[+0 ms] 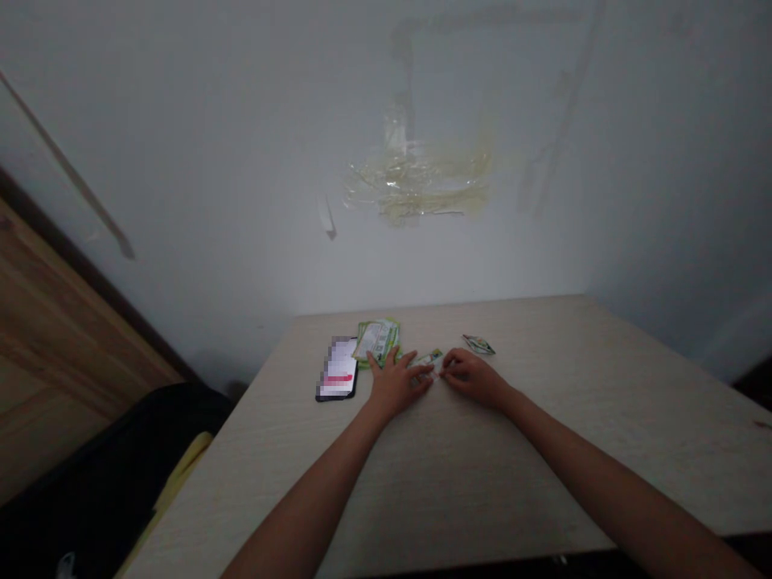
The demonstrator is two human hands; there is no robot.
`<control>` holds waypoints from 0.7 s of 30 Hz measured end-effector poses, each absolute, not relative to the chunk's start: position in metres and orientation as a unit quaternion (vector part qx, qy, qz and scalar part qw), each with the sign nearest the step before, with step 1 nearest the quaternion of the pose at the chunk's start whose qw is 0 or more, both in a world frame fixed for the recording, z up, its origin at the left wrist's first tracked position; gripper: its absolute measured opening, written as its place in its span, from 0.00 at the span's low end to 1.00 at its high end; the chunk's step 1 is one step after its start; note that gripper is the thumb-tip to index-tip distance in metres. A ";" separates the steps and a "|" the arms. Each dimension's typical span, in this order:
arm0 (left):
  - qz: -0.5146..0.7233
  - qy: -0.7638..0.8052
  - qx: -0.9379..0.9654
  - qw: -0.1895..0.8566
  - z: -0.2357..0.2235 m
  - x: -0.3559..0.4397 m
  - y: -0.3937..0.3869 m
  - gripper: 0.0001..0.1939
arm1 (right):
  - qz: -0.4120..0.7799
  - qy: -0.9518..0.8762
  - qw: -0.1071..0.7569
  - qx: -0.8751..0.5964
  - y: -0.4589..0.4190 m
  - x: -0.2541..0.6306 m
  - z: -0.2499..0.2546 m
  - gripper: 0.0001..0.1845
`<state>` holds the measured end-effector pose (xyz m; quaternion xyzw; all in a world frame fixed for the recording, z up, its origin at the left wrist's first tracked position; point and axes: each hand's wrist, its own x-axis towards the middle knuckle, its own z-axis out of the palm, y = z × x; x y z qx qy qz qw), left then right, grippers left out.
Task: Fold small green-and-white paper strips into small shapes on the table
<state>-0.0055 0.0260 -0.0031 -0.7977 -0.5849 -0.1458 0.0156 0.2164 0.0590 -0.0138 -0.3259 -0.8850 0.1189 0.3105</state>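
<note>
My left hand (pixel 395 380) lies flat on the pale wooden table (pixel 543 450), fingers spread, with its fingertips on a small green and white card (pixel 429 358). My right hand (pixel 474 374) is curled, its fingertips pinching the same small card from the right. A stack of green and white cards (pixel 377 338) lies just beyond my left hand. One single card (pixel 478 345) lies alone beyond my right hand.
A phone (pixel 338 369) with a lit screen lies left of the card stack. A black bag with a yellow item (pixel 121 474) sits beside the table at the lower left. A white wall (pixel 241 161) with tape residue rises behind the table.
</note>
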 end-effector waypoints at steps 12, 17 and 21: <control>-0.145 -0.578 -0.803 -0.008 -0.001 -0.007 0.027 0.16 | 0.002 -0.870 0.281 -0.406 0.068 0.214 -0.015 0.09; -0.144 -0.582 -0.800 -0.007 -0.001 -0.006 0.027 0.17 | -0.037 -0.852 0.282 -0.439 0.074 0.210 -0.017 0.09; -0.146 -0.580 -0.801 -0.011 -0.001 -0.006 0.027 0.17 | -0.070 -0.841 0.268 -0.464 0.075 0.206 -0.017 0.10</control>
